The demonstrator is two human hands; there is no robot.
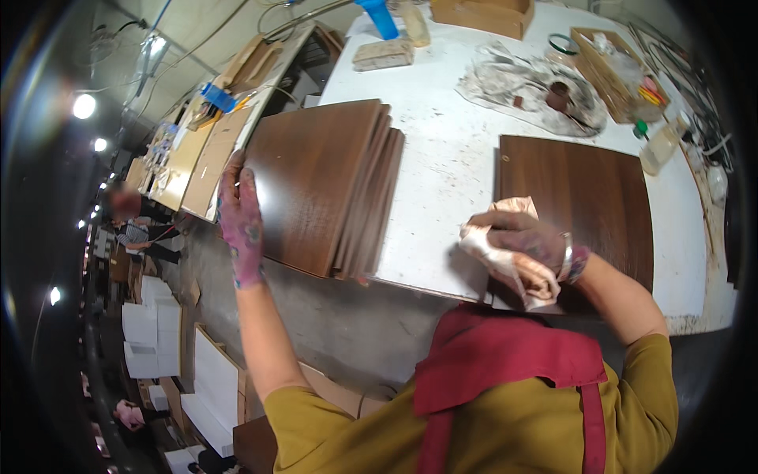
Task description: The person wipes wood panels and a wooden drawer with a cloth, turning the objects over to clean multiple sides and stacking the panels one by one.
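A person's left hand [241, 225] lies flat, fingers open, on the left edge of a stack of stiff, likely heavy dark wood panels [324, 186] overhanging the white counter [446, 174], best gripped by its edges, while the right hand [530, 243] clutches a soft crumpled rag [513, 265] against 1 separate panel [584, 197].

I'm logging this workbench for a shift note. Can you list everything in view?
stack of wood panels: several, dark brown, table's left edge
single wood panel: one, dark brown, table's right
rag: one, stained beige, on the single panel's near corner
table: one, white
stained cloth with small pot: one, grey, far side
wooden tray: one, tan, far right
blue bottle: one, far edge
left hand: on the stack's left edge
right hand: gripping the rag
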